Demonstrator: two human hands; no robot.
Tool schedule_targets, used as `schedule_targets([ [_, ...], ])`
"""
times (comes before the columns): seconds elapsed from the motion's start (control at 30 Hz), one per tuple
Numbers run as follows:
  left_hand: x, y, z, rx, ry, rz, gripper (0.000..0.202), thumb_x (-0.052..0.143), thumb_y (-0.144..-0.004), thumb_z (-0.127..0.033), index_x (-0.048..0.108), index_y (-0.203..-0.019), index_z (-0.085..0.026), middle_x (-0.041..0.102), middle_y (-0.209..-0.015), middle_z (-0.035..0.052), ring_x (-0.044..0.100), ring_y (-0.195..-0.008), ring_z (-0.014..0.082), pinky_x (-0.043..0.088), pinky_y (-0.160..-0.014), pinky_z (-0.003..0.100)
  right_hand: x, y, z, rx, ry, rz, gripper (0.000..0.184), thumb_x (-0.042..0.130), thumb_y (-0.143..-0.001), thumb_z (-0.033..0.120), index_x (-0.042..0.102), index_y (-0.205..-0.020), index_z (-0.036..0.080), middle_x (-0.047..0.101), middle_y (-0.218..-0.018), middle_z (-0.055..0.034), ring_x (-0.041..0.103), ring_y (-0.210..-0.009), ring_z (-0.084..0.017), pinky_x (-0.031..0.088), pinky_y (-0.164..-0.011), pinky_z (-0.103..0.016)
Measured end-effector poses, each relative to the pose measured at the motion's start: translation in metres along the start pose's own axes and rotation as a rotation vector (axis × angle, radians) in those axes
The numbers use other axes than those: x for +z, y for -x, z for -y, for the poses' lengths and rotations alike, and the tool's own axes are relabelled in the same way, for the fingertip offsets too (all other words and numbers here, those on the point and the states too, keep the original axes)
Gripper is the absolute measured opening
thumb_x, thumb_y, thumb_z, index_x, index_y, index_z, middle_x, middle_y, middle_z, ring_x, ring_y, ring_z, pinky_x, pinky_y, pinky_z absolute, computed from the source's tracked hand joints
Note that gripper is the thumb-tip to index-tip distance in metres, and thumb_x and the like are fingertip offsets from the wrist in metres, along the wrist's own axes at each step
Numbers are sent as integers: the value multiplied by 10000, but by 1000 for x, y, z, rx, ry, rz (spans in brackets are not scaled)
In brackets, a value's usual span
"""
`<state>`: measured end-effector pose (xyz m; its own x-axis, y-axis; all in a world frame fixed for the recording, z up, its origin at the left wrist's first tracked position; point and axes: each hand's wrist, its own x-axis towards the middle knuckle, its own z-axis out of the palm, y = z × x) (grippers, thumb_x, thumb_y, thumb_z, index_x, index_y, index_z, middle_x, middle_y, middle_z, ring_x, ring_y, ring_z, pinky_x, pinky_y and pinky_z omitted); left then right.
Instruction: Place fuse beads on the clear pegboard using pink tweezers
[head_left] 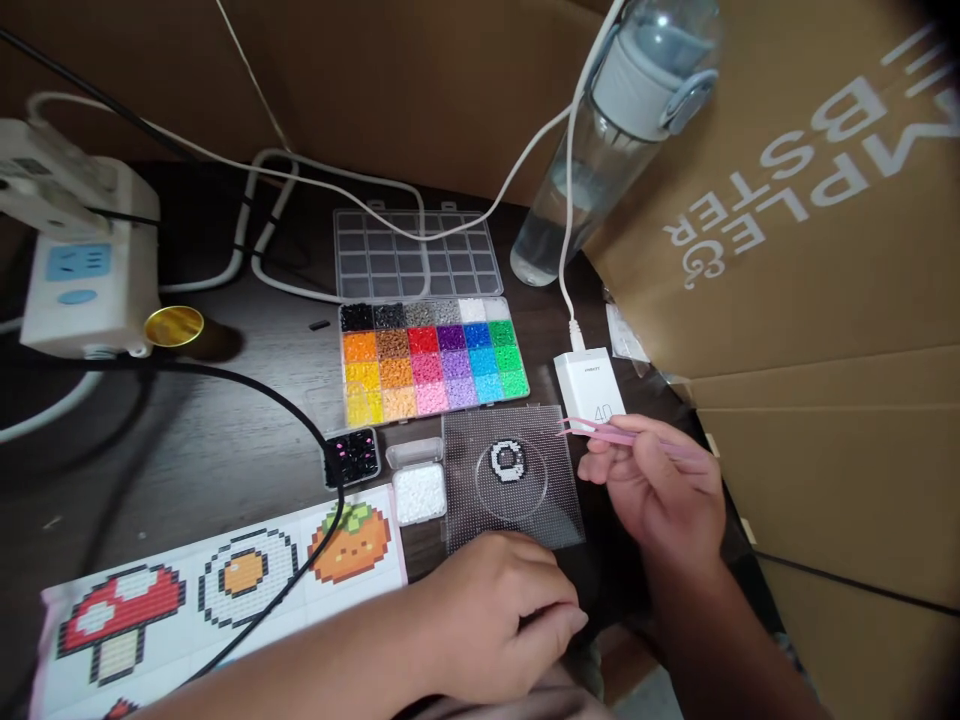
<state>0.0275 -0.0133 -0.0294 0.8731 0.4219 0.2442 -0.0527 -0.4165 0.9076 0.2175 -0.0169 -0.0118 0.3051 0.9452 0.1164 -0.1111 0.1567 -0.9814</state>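
My right hand [667,490] holds pink tweezers [609,434] near their middle. Their two tips are parted, over the right edge of a clear pegboard [465,500], and no bead shows between them. On the board, a small ring of black and white fuse beads [509,461] lies inside a round outline. My left hand [510,620] rests at the board's near edge, its fingers curled together with nothing visible in them. Left of the board stand a small box of white beads [420,494] with its lid up and a box of black beads with a few pink ones [360,458].
Behind the board lies a sorted bead case [435,360], its clear lid [382,260] folded back. A pattern sheet [300,620] spreads at left under a black cable. A white charger box [590,385], water bottle [585,180], power strip [90,260] and cardboard walls [810,320] surround the workspace.
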Motion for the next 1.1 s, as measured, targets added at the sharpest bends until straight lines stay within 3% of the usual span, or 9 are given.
schedule_targets([
  [0.2,0,0,0,-2,-2,-2,286,451,-928,-180,639,-716,-147,619,-624,27,541,-573,125,458,-619,254,3,0,-13,24,121,92,182,659,-897,238,726,-1065,217,738,-791,-43,693,-640,-156,592,-647,-335],
  [0.3,0,0,1,6,5,1,284,451,-930,-188,632,-714,-154,607,-613,21,536,-563,123,452,-606,256,5,3,-21,-66,264,102,196,631,-902,171,727,-1070,206,726,-760,-36,692,-694,-166,587,-682,-338],
  [0.43,-1,-1,0,-8,23,-8,294,433,-941,-188,638,-732,-153,612,-622,27,539,-571,122,455,-613,256,5,3,-20,-169,401,147,219,610,-893,105,765,-987,227,739,-956,-68,707,-897,-206,588,-791,-371],
  [0.5,-2,-2,-1,-9,33,-4,305,426,-941,-184,639,-726,-149,614,-620,30,532,-565,121,452,-612,259,5,3,-19,-188,440,135,240,603,-894,92,774,-970,241,751,-960,-58,709,-941,-215,586,-837,-383],
  [0.77,-2,-2,-1,-21,14,11,311,423,-949,-195,633,-722,-156,612,-625,29,523,-575,125,438,-593,266,9,0,-23,-180,480,124,206,621,-887,113,766,-965,237,771,-811,-13,744,-862,-203,615,-840,-373],
  [1.1,-1,-1,1,-11,20,22,307,429,-940,-186,630,-710,-153,608,-622,28,509,-567,121,422,-595,264,6,0,-24,-176,513,167,245,620,-879,87,768,-992,247,771,-819,-7,741,-862,-188,615,-819,-340],
])
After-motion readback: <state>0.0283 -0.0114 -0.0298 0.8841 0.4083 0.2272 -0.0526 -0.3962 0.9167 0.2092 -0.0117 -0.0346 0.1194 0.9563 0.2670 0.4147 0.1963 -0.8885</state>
